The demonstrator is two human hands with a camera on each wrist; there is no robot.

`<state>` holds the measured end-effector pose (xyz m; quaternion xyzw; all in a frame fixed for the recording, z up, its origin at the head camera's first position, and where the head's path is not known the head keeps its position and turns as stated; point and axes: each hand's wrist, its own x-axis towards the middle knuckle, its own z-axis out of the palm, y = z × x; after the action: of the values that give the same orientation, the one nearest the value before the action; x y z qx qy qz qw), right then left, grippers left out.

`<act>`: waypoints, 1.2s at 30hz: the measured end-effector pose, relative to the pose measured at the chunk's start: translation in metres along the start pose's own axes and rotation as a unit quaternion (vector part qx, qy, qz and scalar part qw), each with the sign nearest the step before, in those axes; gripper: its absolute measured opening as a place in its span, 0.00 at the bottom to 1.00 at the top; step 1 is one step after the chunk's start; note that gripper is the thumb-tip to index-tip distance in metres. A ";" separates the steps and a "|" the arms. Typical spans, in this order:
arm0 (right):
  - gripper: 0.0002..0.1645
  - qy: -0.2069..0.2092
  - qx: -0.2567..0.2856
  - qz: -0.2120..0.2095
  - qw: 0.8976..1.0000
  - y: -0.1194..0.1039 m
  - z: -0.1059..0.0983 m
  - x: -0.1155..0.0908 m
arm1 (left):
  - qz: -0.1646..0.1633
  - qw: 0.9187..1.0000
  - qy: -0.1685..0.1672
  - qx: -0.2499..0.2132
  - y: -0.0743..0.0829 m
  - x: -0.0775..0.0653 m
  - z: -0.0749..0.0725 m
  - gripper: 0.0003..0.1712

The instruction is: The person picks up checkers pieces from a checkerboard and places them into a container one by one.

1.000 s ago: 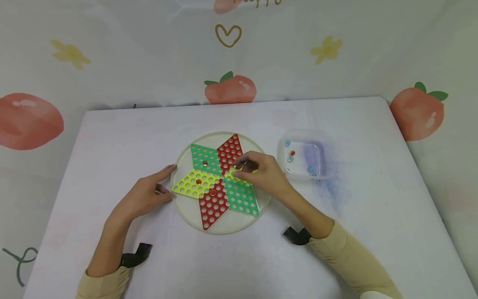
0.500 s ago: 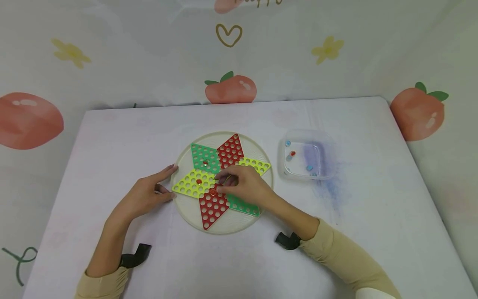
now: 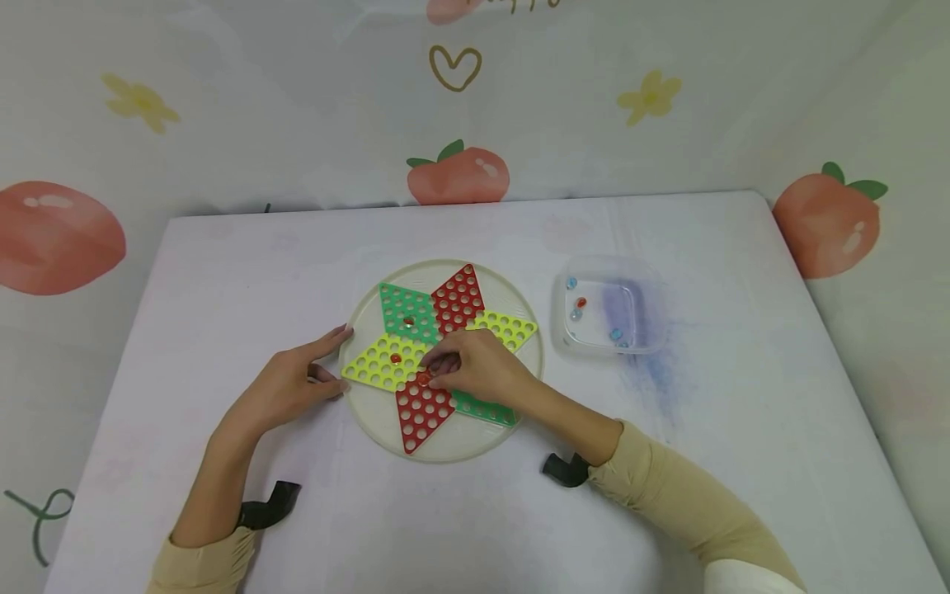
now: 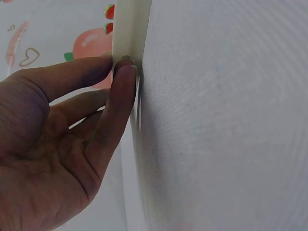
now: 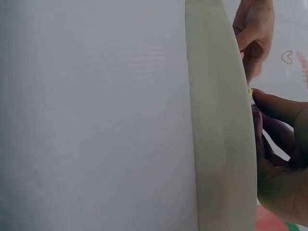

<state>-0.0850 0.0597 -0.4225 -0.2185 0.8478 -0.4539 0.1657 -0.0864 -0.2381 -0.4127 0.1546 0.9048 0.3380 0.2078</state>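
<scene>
A round Chinese checkers board (image 3: pixel 371 422) with a star of red, green and yellow perforated points lies on the table. My left hand (image 3: pixel 289 384) touches the board's left rim, thumb and fingertips apart along the edge; in the left wrist view its fingers press against the cream side wall. Near the star's centre, my right hand (image 3: pixel 482 367) pinches a small marble, mostly hidden by the fingertips; a yellowish glint (image 5: pixel 250 93) shows there in the right wrist view. Red-tinted marbles sit on the green point (image 3: pixel 409 322), the yellow point (image 3: pixel 396 359) and the red point (image 3: pixel 424 378).
A clear plastic container (image 3: pixel 653 289) stands right of the board, with several blue marbles (image 3: pixel 616 334) and a red one (image 3: pixel 581 303) inside. The white-covered table (image 3: pixel 260 256) meets a fruit-patterned cloth backdrop (image 3: pixel 312 124). Black devices are strapped to both wrists.
My right hand has moved left and slightly toward me, from the right yellow point to the star's centre beside the red point's marble. The left hand stays at the rim.
</scene>
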 end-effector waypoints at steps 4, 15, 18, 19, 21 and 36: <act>0.11 -0.011 -0.015 0.007 1.000 -0.002 0.001 0.002 | -0.004 1.000 -0.001 0.000 0.001 0.000 0.000 0.45; 0.08 0.000 -0.075 0.010 0.997 -0.007 0.006 0.004 | -0.002 1.000 0.017 -0.003 0.001 -0.001 0.002 0.44; 0.07 0.004 -0.082 0.005 0.997 -0.008 0.006 0.004 | -0.001 1.000 0.028 -0.003 0.002 -0.001 0.003 0.44; 0.07 0.005 -0.082 0.003 0.997 -0.008 0.006 0.004 | -0.001 0.999 0.032 -0.004 0.002 -0.001 0.003 0.44; 0.07 0.006 -0.077 0.001 0.997 -0.008 0.006 0.004 | -0.002 0.999 0.038 -0.007 0.003 -0.001 0.004 0.44; 0.08 -0.003 0.056 0.037 0.998 -0.002 -0.006 0.004 | 0.001 0.999 0.042 -0.012 0.002 0.002 0.006 0.45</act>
<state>-0.0907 0.0613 -0.4181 -0.1788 0.8278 -0.4941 0.1965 -0.0846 -0.2323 -0.4159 0.1385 0.9084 0.3556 0.1710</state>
